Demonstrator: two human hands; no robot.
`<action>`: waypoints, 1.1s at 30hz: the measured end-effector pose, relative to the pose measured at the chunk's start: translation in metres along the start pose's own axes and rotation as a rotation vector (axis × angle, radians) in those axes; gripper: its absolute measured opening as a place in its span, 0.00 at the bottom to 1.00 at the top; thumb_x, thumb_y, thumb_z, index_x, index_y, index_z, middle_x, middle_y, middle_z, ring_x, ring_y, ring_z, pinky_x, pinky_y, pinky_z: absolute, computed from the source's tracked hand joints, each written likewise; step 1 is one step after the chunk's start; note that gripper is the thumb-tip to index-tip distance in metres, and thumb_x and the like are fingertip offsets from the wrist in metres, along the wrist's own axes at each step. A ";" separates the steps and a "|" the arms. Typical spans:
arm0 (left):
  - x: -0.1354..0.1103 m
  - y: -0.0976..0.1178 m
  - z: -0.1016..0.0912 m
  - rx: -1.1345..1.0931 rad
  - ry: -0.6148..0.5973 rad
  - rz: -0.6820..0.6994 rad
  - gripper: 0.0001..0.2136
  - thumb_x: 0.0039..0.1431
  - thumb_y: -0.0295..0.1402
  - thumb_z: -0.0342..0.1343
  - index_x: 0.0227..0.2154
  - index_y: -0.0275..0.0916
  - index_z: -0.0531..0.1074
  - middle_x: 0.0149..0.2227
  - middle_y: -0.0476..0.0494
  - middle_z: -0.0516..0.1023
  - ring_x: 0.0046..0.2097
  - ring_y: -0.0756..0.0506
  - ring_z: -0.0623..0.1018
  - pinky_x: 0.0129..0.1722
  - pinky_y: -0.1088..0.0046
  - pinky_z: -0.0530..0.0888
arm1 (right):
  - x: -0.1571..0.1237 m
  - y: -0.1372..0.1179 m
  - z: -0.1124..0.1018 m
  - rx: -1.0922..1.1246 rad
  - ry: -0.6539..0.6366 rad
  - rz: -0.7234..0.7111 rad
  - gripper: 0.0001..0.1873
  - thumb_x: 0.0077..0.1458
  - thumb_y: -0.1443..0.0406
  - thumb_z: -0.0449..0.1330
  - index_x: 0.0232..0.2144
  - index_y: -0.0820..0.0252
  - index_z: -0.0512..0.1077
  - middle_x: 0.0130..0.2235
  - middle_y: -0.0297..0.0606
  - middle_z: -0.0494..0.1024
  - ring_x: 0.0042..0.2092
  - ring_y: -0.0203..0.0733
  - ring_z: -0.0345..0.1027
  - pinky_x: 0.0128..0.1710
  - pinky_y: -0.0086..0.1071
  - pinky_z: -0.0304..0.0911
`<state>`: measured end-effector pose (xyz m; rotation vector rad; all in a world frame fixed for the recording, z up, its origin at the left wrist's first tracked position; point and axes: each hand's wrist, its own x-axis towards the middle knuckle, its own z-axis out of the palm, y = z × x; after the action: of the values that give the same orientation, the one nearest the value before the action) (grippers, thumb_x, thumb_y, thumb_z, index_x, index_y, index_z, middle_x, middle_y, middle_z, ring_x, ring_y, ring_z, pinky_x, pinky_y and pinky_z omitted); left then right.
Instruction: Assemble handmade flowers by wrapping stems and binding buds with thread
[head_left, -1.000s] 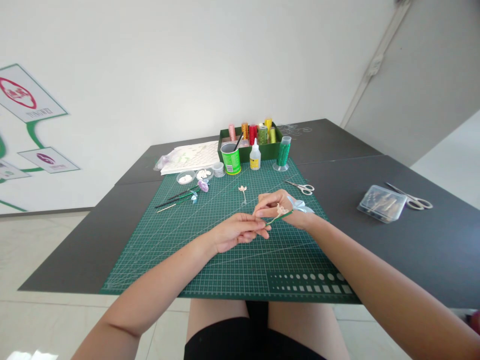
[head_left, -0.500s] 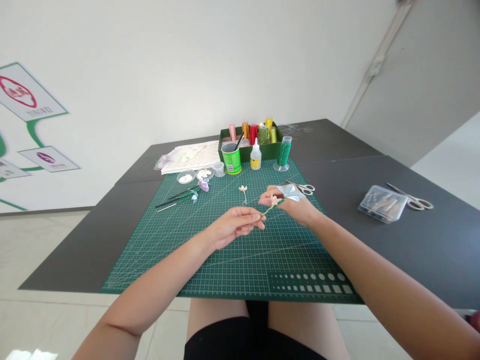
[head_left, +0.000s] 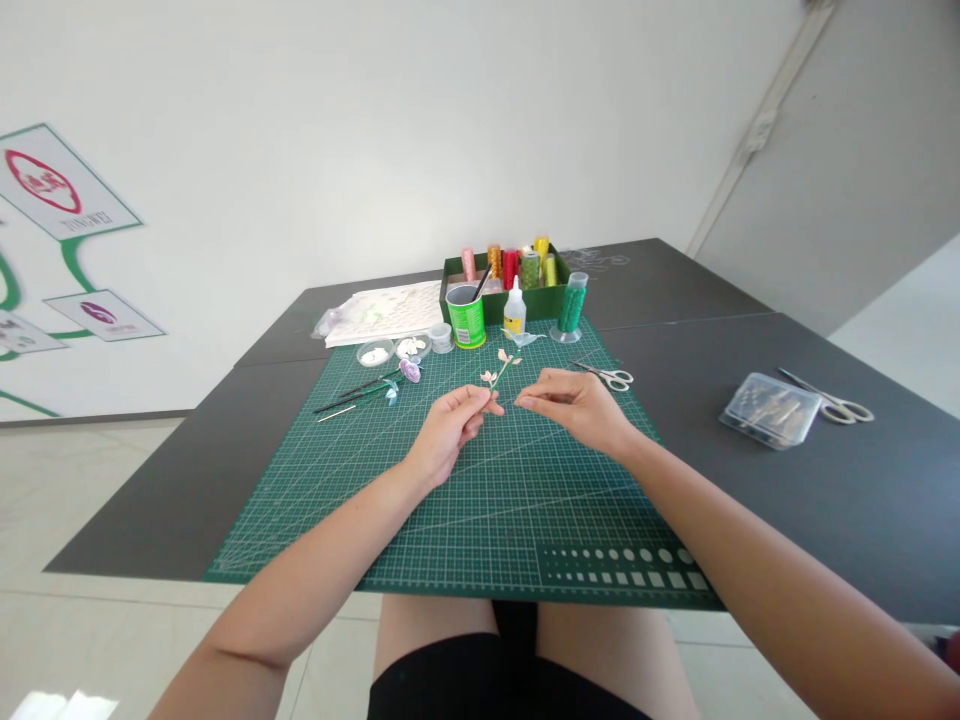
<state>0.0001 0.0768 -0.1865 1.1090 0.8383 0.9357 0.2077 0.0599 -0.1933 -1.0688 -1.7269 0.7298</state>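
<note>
My left hand [head_left: 450,425] pinches the lower end of a thin green stem [head_left: 501,372] over the green cutting mat [head_left: 480,510]. The stem slants up and away, with small cream flowers [head_left: 504,356] on it and a pale blue paper piece [head_left: 522,338] at its tip. Another small cream flower [head_left: 488,378] shows just beside the stem. My right hand [head_left: 581,405] hovers close on the right, thumb and fingers pressed together at the tips. Whether anything is between them is too small to tell.
Behind the mat stand a green cup [head_left: 466,315], a glue bottle [head_left: 514,310], a green spool [head_left: 570,308] and a green box of thread spools [head_left: 506,275]. Small dishes, a purple flower [head_left: 409,371] and sticks lie left. Scissors [head_left: 609,376], a clear case [head_left: 769,409] and more scissors [head_left: 829,400] lie right.
Both hands moved away from me along the mat. The stem passed fully to my left hand and now points up. My right hand let go of the pale blue piece and drew back.
</note>
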 end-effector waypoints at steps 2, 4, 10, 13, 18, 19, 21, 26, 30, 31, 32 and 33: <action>0.000 -0.002 0.000 0.044 0.040 0.038 0.16 0.52 0.43 0.67 0.34 0.35 0.76 0.30 0.46 0.80 0.22 0.56 0.56 0.21 0.79 0.51 | -0.001 -0.003 0.001 -0.040 -0.044 -0.017 0.16 0.58 0.53 0.63 0.31 0.57 0.83 0.25 0.34 0.70 0.28 0.35 0.60 0.30 0.33 0.56; 0.001 -0.003 -0.001 0.090 0.069 0.061 0.16 0.53 0.43 0.66 0.37 0.36 0.75 0.29 0.46 0.80 0.22 0.55 0.56 0.22 0.78 0.52 | -0.003 -0.006 0.002 -0.064 -0.093 -0.028 0.16 0.60 0.55 0.62 0.32 0.59 0.83 0.24 0.33 0.70 0.27 0.35 0.60 0.29 0.32 0.55; 0.004 -0.007 -0.004 0.260 0.083 0.075 0.14 0.54 0.43 0.63 0.33 0.36 0.76 0.30 0.45 0.82 0.22 0.54 0.59 0.23 0.76 0.54 | -0.006 -0.016 0.004 -0.155 -0.179 -0.154 0.16 0.64 0.59 0.59 0.29 0.60 0.82 0.23 0.33 0.70 0.26 0.33 0.60 0.28 0.30 0.55; 0.005 -0.011 -0.003 0.292 0.076 0.083 0.12 0.54 0.41 0.64 0.33 0.36 0.76 0.27 0.47 0.81 0.24 0.53 0.66 0.27 0.75 0.61 | -0.007 -0.017 0.006 -0.208 -0.180 -0.229 0.15 0.65 0.63 0.58 0.30 0.60 0.81 0.24 0.33 0.71 0.27 0.33 0.62 0.29 0.29 0.56; 0.007 -0.018 -0.003 0.292 0.075 0.107 0.10 0.52 0.38 0.65 0.33 0.37 0.77 0.27 0.48 0.81 0.32 0.48 0.77 0.36 0.73 0.70 | -0.009 -0.015 0.008 -0.226 -0.116 -0.275 0.14 0.64 0.65 0.59 0.29 0.62 0.81 0.24 0.34 0.71 0.28 0.34 0.62 0.30 0.30 0.57; 0.008 -0.019 -0.004 0.297 0.077 0.109 0.10 0.52 0.38 0.65 0.34 0.37 0.77 0.28 0.48 0.82 0.33 0.47 0.78 0.37 0.72 0.70 | -0.009 -0.016 0.009 -0.222 -0.102 -0.265 0.13 0.64 0.65 0.59 0.29 0.62 0.81 0.24 0.34 0.71 0.28 0.34 0.61 0.30 0.30 0.57; 0.009 -0.020 -0.006 0.315 0.081 0.105 0.11 0.53 0.39 0.65 0.35 0.37 0.77 0.29 0.47 0.83 0.35 0.46 0.79 0.39 0.71 0.71 | -0.010 -0.018 0.009 -0.202 -0.079 -0.242 0.12 0.63 0.65 0.60 0.29 0.62 0.81 0.24 0.33 0.70 0.27 0.34 0.60 0.30 0.31 0.58; 0.009 -0.021 -0.008 0.419 -0.017 0.096 0.10 0.55 0.38 0.65 0.34 0.36 0.78 0.33 0.43 0.85 0.37 0.44 0.82 0.41 0.70 0.73 | -0.009 -0.022 0.008 -0.131 -0.022 -0.177 0.10 0.62 0.62 0.62 0.33 0.58 0.83 0.27 0.34 0.72 0.28 0.34 0.62 0.28 0.31 0.58; 0.006 -0.022 -0.007 0.604 -0.067 0.171 0.06 0.59 0.35 0.60 0.33 0.38 0.77 0.34 0.43 0.85 0.36 0.45 0.82 0.38 0.71 0.73 | -0.006 -0.018 0.008 -0.064 0.012 -0.046 0.10 0.60 0.62 0.62 0.31 0.55 0.84 0.41 0.40 0.81 0.34 0.38 0.71 0.30 0.32 0.63; 0.005 -0.022 -0.007 0.660 -0.064 0.194 0.06 0.60 0.35 0.59 0.33 0.38 0.77 0.34 0.44 0.85 0.36 0.45 0.82 0.37 0.71 0.73 | -0.006 -0.017 0.008 -0.040 0.014 -0.008 0.10 0.59 0.62 0.62 0.32 0.54 0.84 0.43 0.40 0.82 0.37 0.41 0.74 0.33 0.34 0.66; 0.004 -0.022 -0.006 0.716 -0.061 0.215 0.05 0.60 0.34 0.59 0.33 0.39 0.77 0.34 0.45 0.85 0.36 0.45 0.82 0.37 0.71 0.72 | -0.005 -0.016 0.008 -0.013 0.013 0.027 0.10 0.59 0.61 0.62 0.32 0.54 0.84 0.44 0.40 0.83 0.41 0.43 0.76 0.37 0.36 0.68; 0.003 -0.021 -0.006 0.771 -0.061 0.233 0.05 0.61 0.34 0.58 0.33 0.40 0.78 0.34 0.46 0.85 0.36 0.45 0.82 0.37 0.71 0.72 | -0.004 -0.016 0.008 0.013 0.009 0.059 0.09 0.58 0.61 0.63 0.33 0.53 0.85 0.44 0.39 0.84 0.44 0.46 0.77 0.41 0.38 0.69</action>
<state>-0.0004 0.0777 -0.2085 1.9216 1.0708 0.7692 0.1960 0.0492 -0.1848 -1.1163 -1.6866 0.7710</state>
